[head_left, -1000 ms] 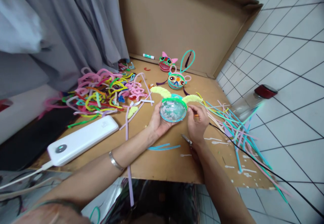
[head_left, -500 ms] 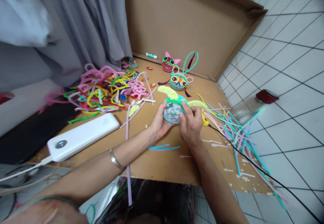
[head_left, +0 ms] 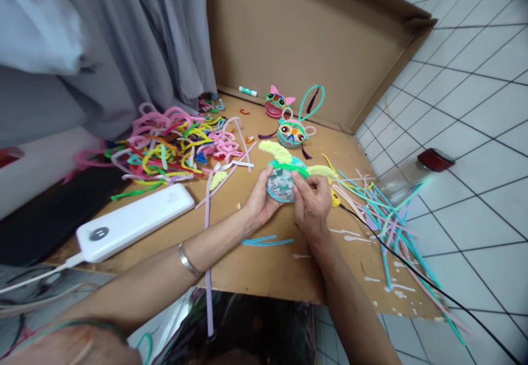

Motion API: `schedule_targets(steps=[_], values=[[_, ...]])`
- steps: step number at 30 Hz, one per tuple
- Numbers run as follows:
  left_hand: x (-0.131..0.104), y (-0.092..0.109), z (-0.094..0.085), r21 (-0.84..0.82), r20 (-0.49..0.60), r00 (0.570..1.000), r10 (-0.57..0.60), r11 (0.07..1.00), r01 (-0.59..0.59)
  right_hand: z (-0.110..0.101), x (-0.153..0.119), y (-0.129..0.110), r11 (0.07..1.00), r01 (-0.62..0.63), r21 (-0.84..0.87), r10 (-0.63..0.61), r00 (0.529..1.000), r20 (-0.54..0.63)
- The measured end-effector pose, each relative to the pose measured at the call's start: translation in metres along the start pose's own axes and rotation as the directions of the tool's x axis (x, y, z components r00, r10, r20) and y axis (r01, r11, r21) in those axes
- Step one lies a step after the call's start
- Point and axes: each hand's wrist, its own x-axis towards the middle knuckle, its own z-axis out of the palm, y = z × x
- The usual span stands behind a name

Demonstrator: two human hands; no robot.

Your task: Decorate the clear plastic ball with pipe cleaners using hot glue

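A round disc (head_left: pixel 281 184) with a mottled white-and-green face and a turquoise rim is held tilted over the middle of the table. My left hand (head_left: pixel 261 199) grips its left and lower edge, fingers closed. Along its upper edge runs a bright green pipe cleaner (head_left: pixel 292 168). Bent against the disc's right side, the fingers of my right hand (head_left: pixel 312 203) press close to the green strip's end; their tips are partly hidden. Just behind lie a curved pale-yellow fuzzy piece (head_left: pixel 275 150) and a second yellow piece (head_left: pixel 322 171).
Tangled pipe cleaners (head_left: pixel 177 142) heap at the left, beside a white power bank (head_left: pixel 136 223). Two animal-face ornaments, one turquoise (head_left: pixel 291 133) and one red (head_left: pixel 275 104), stand at the back. Long pipe cleaners (head_left: pixel 396 227) and a black cable (head_left: pixel 383 247) cross the right edge.
My right fingers have shifted slightly down and inward on the disc's face. More of the green pipe cleaner shows at the upper right. My left hand holds its place.
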Motion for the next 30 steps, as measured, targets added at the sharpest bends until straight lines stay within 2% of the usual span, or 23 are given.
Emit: schedule_targets(steps=[10, 16, 21, 30], values=[[-0.0019, -0.0065, 0.0018, 0.056, -0.02, 0.996, 0.09, 0.994, -0.089, -0.0053, 0.0025, -0.0074, 1.0, -0.025, -0.015, 0.026, 0.999, 0.037], [-0.0013, -0.0048, 0.001, 0.05, -0.054, 0.994, 0.092, 0.995, -0.09, -0.0045, 0.001, -0.0046, 1.0, -0.02, 0.017, 0.019, 0.998, 0.058], [-0.0031, -0.0018, 0.0048, 0.049, -0.06, 0.994, 0.094, 0.995, -0.091, -0.0057, 0.0008, -0.0045, 0.998, 0.009, 0.058, -0.009, 1.0, 0.011], [-0.0036, -0.0063, 0.004, 0.083, -0.059, 0.983, 0.172, 0.983, -0.167, -0.0054, 0.0026, -0.0047, 0.997, -0.034, 0.062, 0.034, 0.999, 0.001]])
